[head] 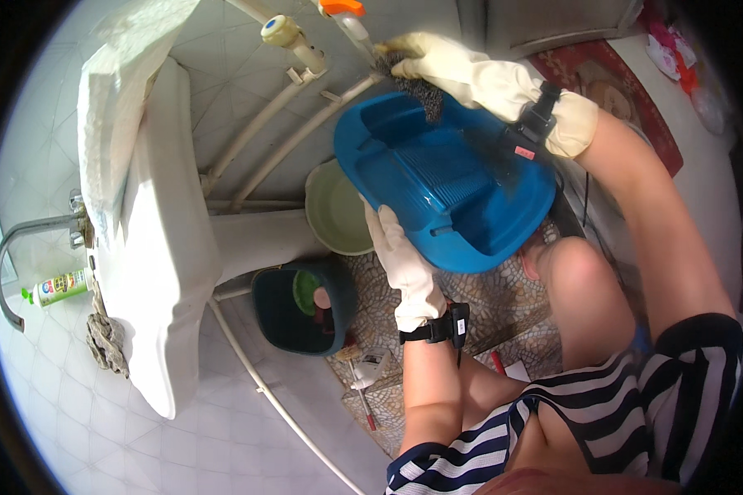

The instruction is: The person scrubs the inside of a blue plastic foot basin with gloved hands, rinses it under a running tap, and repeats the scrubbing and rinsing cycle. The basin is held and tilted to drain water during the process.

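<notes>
A blue plastic basin [402, 213] with a ridged washboard panel in its middle is held tilted in front of me. My left hand [402, 266], in a cream rubber glove, grips its near-left rim, the fingers partly hidden by the basin. At the far rim is my right hand [446, 65], gloved the same way and closed on a dark grey, coarse-textured cloth [430, 99]. The cloth hangs over the basin's far edge, close to the wall pipes; whether it touches a pipe I cannot tell.
A pale green basin [334, 210] sits behind the blue one. Left of me stand a white pedestal sink [167, 278] and a dark green bucket [272, 315] with things inside. White pipes [266, 136] run along the wall. A brush [362, 396] and white bottle [371, 368] lie on the pebble-patterned floor.
</notes>
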### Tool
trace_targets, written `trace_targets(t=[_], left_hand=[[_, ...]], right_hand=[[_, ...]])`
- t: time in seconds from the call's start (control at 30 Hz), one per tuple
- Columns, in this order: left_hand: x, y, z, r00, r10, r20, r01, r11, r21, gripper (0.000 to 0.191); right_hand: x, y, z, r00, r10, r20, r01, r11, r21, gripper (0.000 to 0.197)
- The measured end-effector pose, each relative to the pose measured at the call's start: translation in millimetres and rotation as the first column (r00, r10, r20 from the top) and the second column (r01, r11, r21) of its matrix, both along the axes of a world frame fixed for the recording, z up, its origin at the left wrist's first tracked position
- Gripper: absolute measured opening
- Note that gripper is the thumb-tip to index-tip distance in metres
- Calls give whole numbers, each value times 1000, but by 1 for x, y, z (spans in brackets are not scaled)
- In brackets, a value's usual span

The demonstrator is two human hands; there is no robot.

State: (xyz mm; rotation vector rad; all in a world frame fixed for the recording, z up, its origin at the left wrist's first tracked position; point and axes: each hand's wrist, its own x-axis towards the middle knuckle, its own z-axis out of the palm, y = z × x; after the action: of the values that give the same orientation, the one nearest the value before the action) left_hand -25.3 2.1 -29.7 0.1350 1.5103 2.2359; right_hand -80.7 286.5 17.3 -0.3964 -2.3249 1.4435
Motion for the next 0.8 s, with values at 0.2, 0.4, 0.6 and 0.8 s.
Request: trace_targets(t=[0.2, 0.4, 0.6, 0.8], left_hand=[[-1, 5, 3, 1000, 7, 20, -8, 999, 34, 67], [-2, 19, 29, 998, -1, -68, -10, 985, -170, 73], [-1, 29, 47, 991, 51, 123, -50, 999, -9, 84], [3, 3, 20, 936, 215, 279, -229, 973, 19, 81]], right_hand=[[2, 4, 87, 983, -151, -101, 178, 916, 360, 56], [26, -18, 154, 987, -31, 160, -34, 922, 386, 55], [36, -11, 149, 993, 101, 55, -115, 879, 462, 52], [102, 63, 54, 974, 222, 53, -223, 878, 424, 44]])
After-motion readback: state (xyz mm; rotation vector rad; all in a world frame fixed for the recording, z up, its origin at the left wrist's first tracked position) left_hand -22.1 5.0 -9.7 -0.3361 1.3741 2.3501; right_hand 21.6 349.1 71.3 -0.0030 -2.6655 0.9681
